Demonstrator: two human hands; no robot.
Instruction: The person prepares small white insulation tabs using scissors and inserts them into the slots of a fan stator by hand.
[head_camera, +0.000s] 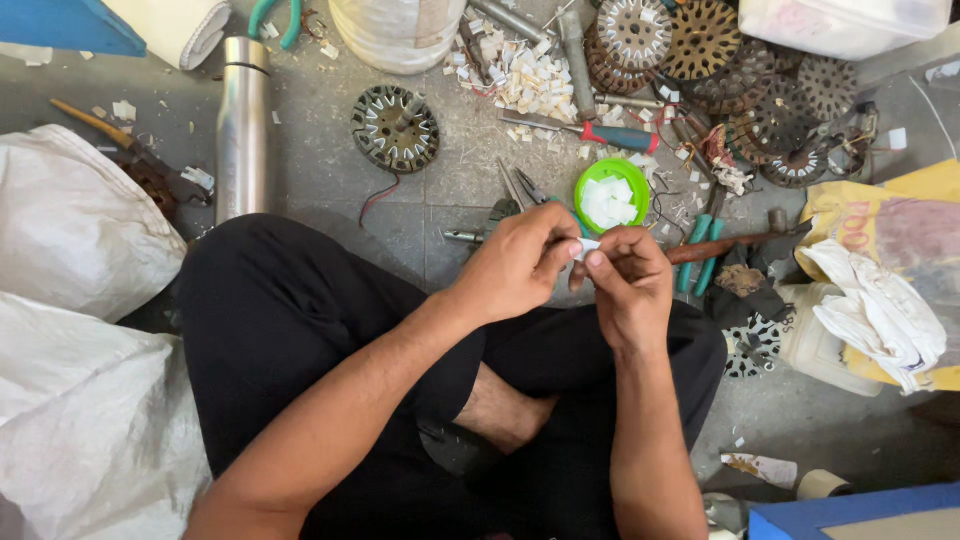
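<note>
Between your two hands sits a small white paper slip (588, 246), held over your crossed legs just in front of the floor clutter. Your left hand (520, 262) has its grip pressed together on the slip, thumb and forefinger pinching one end. Your right hand (628, 275) pinches the other end the same way, fingers curled in, so the two hands touch at the fingertips.

Just beyond your knuckles lies a round green lid (612, 194) holding a small stack of similar white slips. Left of the lid, a pair of needle-nose pliers (520, 190) lies on the grey floor (330, 120), its tips pointing away from you. Farther out lies a red-and-blue-handled screwdriver (590, 132), with a scatter of white paper offcuts (520, 75) beyond it. A single slotted metal stator core (395, 127) sits to the left of those, trailing a red wire, and a steel bottle (242, 125) lies farther left. A heap of more stator cores (740, 70) fills the upper right. A wooden-handled hammer (730, 245) lies to the right of your right hand, near green-handled pliers (698, 252). White sacks (70, 330) rest by your left knee.
</note>
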